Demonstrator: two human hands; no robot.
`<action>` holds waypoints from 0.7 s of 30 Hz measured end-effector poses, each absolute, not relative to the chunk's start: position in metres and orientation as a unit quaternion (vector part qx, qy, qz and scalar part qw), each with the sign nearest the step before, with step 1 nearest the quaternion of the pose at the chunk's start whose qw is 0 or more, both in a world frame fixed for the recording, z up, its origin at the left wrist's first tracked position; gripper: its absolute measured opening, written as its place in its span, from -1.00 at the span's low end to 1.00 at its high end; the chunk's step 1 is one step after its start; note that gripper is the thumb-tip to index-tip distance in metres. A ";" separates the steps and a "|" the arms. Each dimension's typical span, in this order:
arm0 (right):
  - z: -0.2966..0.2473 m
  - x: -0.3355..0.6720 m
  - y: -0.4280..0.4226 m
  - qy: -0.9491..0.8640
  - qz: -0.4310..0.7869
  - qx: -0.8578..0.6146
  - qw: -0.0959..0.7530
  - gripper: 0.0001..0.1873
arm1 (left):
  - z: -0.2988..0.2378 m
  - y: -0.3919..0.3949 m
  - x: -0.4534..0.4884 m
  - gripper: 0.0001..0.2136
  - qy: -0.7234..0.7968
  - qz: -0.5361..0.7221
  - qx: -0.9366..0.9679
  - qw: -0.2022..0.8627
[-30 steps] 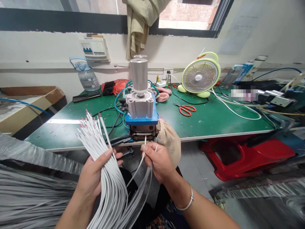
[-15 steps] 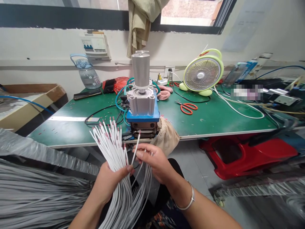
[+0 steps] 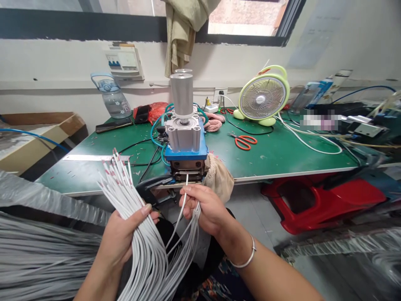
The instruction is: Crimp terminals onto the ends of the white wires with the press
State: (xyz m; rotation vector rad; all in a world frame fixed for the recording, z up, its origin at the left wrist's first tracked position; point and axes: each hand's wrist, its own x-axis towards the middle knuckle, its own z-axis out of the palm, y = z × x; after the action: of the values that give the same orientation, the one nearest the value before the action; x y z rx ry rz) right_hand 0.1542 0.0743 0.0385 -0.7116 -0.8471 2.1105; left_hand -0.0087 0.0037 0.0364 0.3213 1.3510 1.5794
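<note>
My left hand [image 3: 128,232] is closed round a thick bundle of white cables [image 3: 138,217] whose reddish-brown tips fan out above the thumb. Between thumb and fingers, my right hand [image 3: 203,207] pinches a single white cable [image 3: 187,188], its upper end at the mouth of the press [image 3: 184,146]. More white cables [image 3: 194,221] lie in the palm of that same hand and hang down. The press has a silver cylinder on top and a blue plate. Whether the cable tip is inside the press or just before it, I cannot tell.
On the green table [image 3: 275,154] lie orange-handled scissors [image 3: 246,141], a metal ruler [image 3: 94,158] and a phone [image 3: 113,125]. Behind stand a green fan [image 3: 263,98] and a water bottle [image 3: 112,98]. A cloth bag [image 3: 219,177] hangs beside the press. A red stool [image 3: 332,205] is at right.
My left hand has moved left and down with the bundle, away from the right hand. My right hand has brought the single cable's tip up to the press mouth.
</note>
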 end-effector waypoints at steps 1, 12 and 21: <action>0.038 0.153 0.076 -0.312 0.823 -0.279 0.385 -0.80 | 0.036 0.004 -0.008 -0.64 0.555 0.654 0.134 0.495; 0.029 0.154 0.082 -0.347 0.786 -0.286 0.424 -0.78 | 0.033 0.002 -0.010 -0.65 0.528 0.647 0.159 0.527; 0.022 0.166 0.066 -0.474 0.751 -0.292 0.354 -0.80 | 0.001 0.006 0.004 -0.74 0.562 0.552 0.333 0.518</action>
State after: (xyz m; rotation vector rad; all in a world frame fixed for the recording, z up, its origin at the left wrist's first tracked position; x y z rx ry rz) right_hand 0.1656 0.0658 0.0222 -0.7543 -1.2264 1.9426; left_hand 0.0039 0.0065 0.0015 0.8000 1.3476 1.3245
